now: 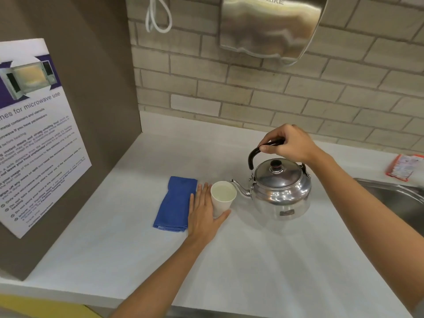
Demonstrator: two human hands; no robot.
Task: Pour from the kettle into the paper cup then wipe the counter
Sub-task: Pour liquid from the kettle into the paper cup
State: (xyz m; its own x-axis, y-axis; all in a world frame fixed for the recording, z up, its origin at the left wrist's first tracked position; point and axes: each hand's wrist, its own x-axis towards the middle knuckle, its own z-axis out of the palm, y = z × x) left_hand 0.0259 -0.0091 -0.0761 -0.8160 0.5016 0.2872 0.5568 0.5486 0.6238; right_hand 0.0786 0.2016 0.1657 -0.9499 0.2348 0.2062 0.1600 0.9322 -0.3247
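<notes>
A shiny metal kettle stands upright on the white counter, its spout pointing left toward a white paper cup. My right hand is closed around the kettle's black handle from above. My left hand cups the left side of the paper cup, fingers straight and thumb curled round its base. Liquid seems to fill the cup. A folded blue cloth lies flat on the counter just left of my left hand.
A brown cabinet side with a microwave notice walls off the left. A steel sink sits at the right edge, with a red-and-white packet behind it. A steel wall dispenser hangs on the brick tiles above.
</notes>
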